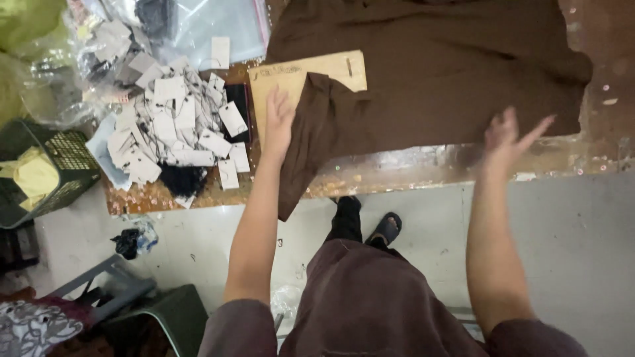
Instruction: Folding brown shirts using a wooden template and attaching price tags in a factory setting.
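One large brown garment point(430, 73) lies spread over the worn wooden table point(397, 168), and everything else sits around it. One flat cardboard board point(291, 76) pokes out from under the garment's left edge, with a folded sleeve lying over it and hanging off the table's front edge. Left of the garment, one heap of white paper tags point(175, 129) with strings covers the table; the tags are too many and too overlapped to count. Beyond that heap lie clear plastic bags point(211, 23), their number unclear. Further left of the garment, off the table, stands one dark green plastic basket point(63, 165) holding yellow cloth.

Two hands work at the garment. The left hand point(278, 122) lies flat and open on the board, just beside the folded sleeve, palm down, gripping nothing. The right hand point(509, 135) hovers at the garment's front edge with fingers spread wide; it is blurred and holds nothing.

Below the garment, past the table edge, the floor point(569, 218) is pale grey concrete. One sandalled foot point(387, 228) shows there, and one green stool point(162, 317) stands at lower left.
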